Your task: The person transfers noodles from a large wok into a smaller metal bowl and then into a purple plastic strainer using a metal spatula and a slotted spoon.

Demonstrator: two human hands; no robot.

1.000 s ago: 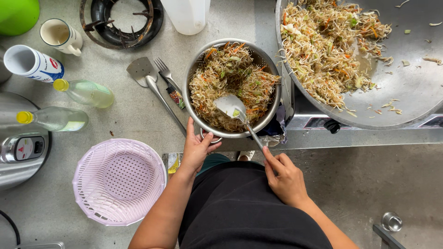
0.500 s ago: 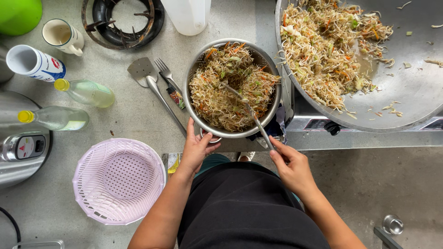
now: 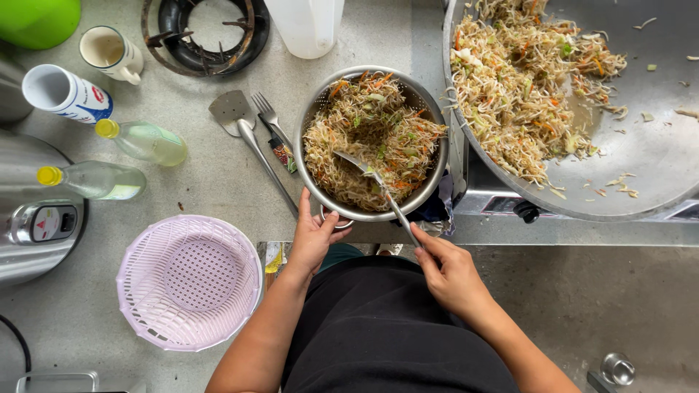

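- Roughly centred: metal bowl (image 3: pixel 373 145) of mixed noodles (image 3: pixel 364 135) and vegetables, sat at near edge of grey counter (image 3: pixel 218 189), directly ahead of torso.
- Left hand (image 3: pixel 314 236) clamped on bowl's near-left rim, thumb over edge, fingers wrapped below; holding it, not loose.
- Right hand (image 3: pixel 453 275) closed around end of long metal spoon (image 3: pixel 378 193); pinch-style grip at handle tip.
- Spoon long axis: ran diagonally, from right hand at lower right up and left into bowl; scoop end buried in noodles near bowl centre, exact shape of the scoop hard to tell.
- Key relation: bowl lay up and left of right hand, straight up from left hand; left hand touching bowl, right hand apart from it and linked only through spoon.
- Left hand nearer to bowl; right hand nearer to big wok.
- Large wok (image 3: pixel 604 109) with more noodles just beside bowl on right, rims nearly touching, wok higher on a burner stand.
- Spatula (image 3: pixel 244 138) and fork (image 3: pixel 271 120) lay flat on counter just left of bowl, handles pointing toward person.
- Pink plastic colander (image 3: pixel 189 280) near left forearm, upside-up, well apart from bowl.
- Two clear bottles (image 3: pixel 116 160) with yellow caps lay on sides further left; cup (image 3: pixel 109 52) and gas ring (image 3: pixel 207 33) at top, away from both hands.
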